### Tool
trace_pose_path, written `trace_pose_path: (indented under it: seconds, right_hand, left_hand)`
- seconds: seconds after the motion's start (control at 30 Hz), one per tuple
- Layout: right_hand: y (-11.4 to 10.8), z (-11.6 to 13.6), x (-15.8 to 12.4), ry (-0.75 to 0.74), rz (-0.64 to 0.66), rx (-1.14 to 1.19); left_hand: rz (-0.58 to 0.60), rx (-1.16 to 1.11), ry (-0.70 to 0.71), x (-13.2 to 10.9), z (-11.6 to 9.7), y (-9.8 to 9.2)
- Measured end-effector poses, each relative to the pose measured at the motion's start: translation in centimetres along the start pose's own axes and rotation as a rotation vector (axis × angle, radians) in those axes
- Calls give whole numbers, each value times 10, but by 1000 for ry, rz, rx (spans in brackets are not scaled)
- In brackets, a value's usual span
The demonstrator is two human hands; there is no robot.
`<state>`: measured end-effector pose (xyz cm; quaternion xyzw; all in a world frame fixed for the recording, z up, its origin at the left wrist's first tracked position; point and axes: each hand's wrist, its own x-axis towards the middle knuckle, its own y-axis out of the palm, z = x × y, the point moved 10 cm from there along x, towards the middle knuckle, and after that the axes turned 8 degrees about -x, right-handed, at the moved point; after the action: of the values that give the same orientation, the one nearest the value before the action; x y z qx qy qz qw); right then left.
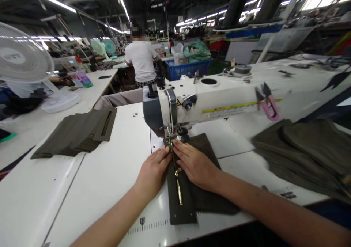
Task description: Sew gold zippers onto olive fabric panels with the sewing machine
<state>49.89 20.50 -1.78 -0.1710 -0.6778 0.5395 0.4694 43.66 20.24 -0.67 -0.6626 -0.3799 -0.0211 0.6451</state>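
Observation:
A dark olive fabric panel (172,199) with a gold-toothed zipper (179,191) lies under the needle area of a white sewing machine (219,101). Beneath it, to the right, is a larger olive fabric piece (208,199). My left hand (154,171) is at the panel's left edge, fingers bent and drawn together on the fabric close to the presser foot. Stretched over the fabric right of the zipper is my right hand (197,166), fingers lying flat, with the zipper's pull tab by the fingers. The needle tip is too small to make out.
A stack of olive panels (74,132) sits on the table to the left. More olive fabric (304,152) is heaped at the right. Pink-handled thread snips (268,104) rest against the machine arm. A white fan (22,57), a blue crate (189,68) and a person (142,59) are beyond.

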Motion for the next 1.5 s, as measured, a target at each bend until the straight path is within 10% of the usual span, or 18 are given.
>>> trace_pose_path:
  seconds: [0.9, 1.13, 1.5]
  right_hand:
    - [-5, -18, 6, -74, -21, 156]
    - [-42, 37, -44, -174, 41, 84]
    - [-52, 74, -52, -154, -391, -136]
  left_hand:
    - [42, -5, 31, 15, 4, 1]
    - [23, -84, 0, -2, -10, -8]
    - [36, 6, 11, -5, -22, -8]
